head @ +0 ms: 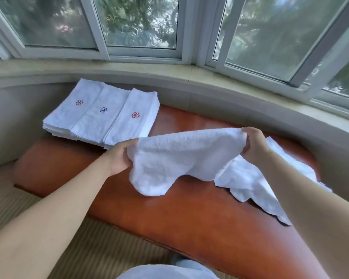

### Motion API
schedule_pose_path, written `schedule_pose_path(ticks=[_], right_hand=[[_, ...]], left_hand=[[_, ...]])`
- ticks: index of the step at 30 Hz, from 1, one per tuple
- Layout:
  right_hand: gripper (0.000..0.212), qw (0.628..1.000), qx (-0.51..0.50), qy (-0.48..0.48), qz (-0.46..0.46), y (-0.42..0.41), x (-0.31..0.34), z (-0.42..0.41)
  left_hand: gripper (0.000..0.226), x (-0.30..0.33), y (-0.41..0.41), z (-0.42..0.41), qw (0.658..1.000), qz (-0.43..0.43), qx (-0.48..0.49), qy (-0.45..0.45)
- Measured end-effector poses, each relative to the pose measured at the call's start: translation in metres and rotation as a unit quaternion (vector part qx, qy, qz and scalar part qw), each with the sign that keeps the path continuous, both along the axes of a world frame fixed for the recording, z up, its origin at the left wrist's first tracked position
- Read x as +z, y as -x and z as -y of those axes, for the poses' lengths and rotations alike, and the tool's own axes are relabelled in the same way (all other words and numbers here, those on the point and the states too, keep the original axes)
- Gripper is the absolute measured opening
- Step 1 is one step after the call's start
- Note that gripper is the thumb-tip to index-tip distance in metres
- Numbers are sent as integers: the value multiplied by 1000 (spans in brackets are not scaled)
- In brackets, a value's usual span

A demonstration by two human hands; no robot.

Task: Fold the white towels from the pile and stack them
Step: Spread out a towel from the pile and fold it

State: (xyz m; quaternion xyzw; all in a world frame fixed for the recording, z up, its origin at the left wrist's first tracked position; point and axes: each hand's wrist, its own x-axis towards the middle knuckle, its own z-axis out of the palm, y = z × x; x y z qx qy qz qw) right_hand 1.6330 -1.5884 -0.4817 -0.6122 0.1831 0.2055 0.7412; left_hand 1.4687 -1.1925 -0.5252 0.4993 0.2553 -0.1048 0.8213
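Note:
A white towel (179, 156) hangs doubled over between my two hands above the brown table (189, 214). My left hand (119, 158) grips its left end and my right hand (254, 144) pinches its right end. The towel's lower folds sag and touch the tabletop. Under my right forearm lies a loose pile of unfolded white towels (254, 184). At the table's far left corner sit three stacks of folded towels (101, 115), side by side, each top towel bearing a small embroidered flower.
A curved stone windowsill (169, 75) and window panes run behind the table. A striped woven mat (18, 200) covers the floor at the left. A pale blue garment (165, 270) shows at the bottom edge.

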Motion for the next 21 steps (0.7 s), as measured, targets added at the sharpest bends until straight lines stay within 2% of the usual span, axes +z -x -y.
schedule_pose_path(ticks=[1, 4, 7, 9, 11, 13, 15, 18, 21], right_hand=[[4, 1000, -6, 26, 3, 3, 3, 3], [9, 997, -59, 42, 10, 7, 13, 11], [11, 994, -89, 51, 23, 8, 23, 19], [12, 995, -67, 73, 25, 11, 25, 23], [15, 995, -55, 82, 25, 15, 24, 25], [14, 993, -37, 109, 18, 20, 19, 28], [16, 983, 18, 183, 4, 26, 11, 31], [20, 957, 75, 282, 5, 30, 4, 37], [20, 960, 98, 262, 13, 26, 4, 46]], left_hand=[[52, 6, 0, 0, 1000, -9, 15, -23], [13, 21, -4, -10, 993, 8, 114, -39], [26, 33, -8, -20, 987, 12, 127, -94], [22, 40, -12, -22, 986, 20, 95, -134], [15, 45, -17, -23, 988, 28, 89, -124], [14, 47, -16, -19, 988, 0, 27, -149], [15, 43, -12, -14, 979, -50, -45, -191], [16, 36, -10, -14, 983, -69, 8, -167], [16, 30, -12, -22, 983, -85, 10, -161]])
